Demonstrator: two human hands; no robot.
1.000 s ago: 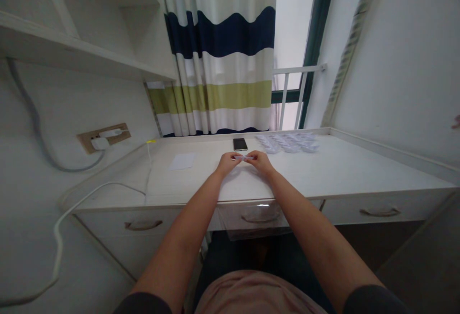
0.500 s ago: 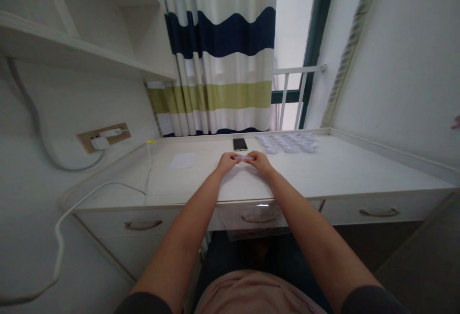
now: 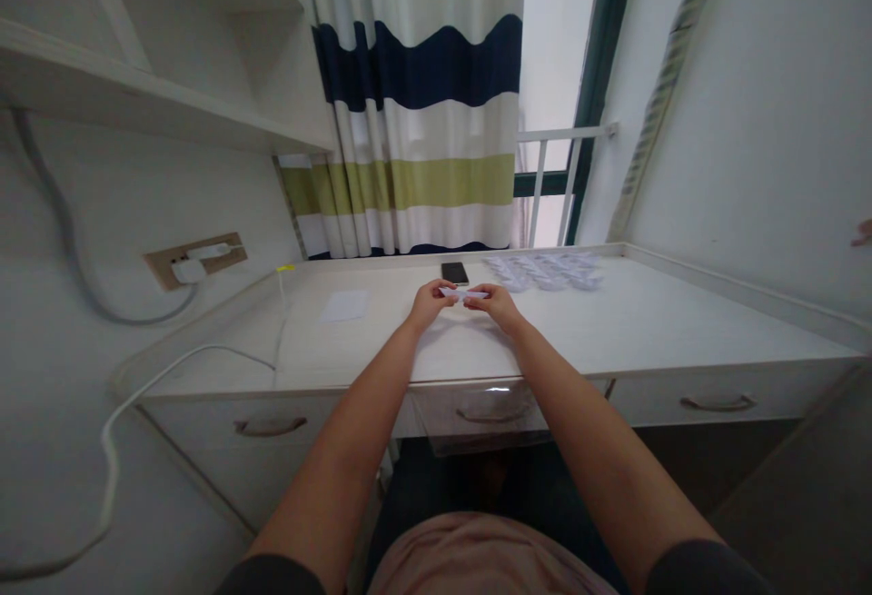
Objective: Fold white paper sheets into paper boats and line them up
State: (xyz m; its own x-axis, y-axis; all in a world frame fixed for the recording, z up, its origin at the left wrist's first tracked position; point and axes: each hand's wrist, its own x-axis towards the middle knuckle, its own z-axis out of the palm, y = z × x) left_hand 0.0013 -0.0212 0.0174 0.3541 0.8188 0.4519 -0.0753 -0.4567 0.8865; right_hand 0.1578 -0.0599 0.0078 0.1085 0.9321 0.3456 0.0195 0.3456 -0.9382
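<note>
A small folded piece of white paper (image 3: pixel 463 292) is held between both hands just above the white desk (image 3: pixel 613 322). My left hand (image 3: pixel 429 303) pinches its left end with closed fingers. My right hand (image 3: pixel 496 304) pinches its right end the same way. A dark phone (image 3: pixel 454 272) lies flat just beyond the hands. A flat white sheet (image 3: pixel 346 305) rests on the desk to the left of my left hand. Several small folded white paper pieces (image 3: pixel 545 270) lie in a cluster at the back right.
A striped curtain (image 3: pixel 419 104) hangs behind the desk beside a window with a white rail (image 3: pixel 565 133). Shelves (image 3: pixel 136 95) run along the left wall above a socket (image 3: pixel 196 261) with a plugged white cable (image 3: pixel 136 395). Three drawers with handles (image 3: pixel 490 413) sit under the desk top.
Both hands have lifted the folded paper slightly and shifted a little farther from me; the paper now shows more clearly between the fingers.
</note>
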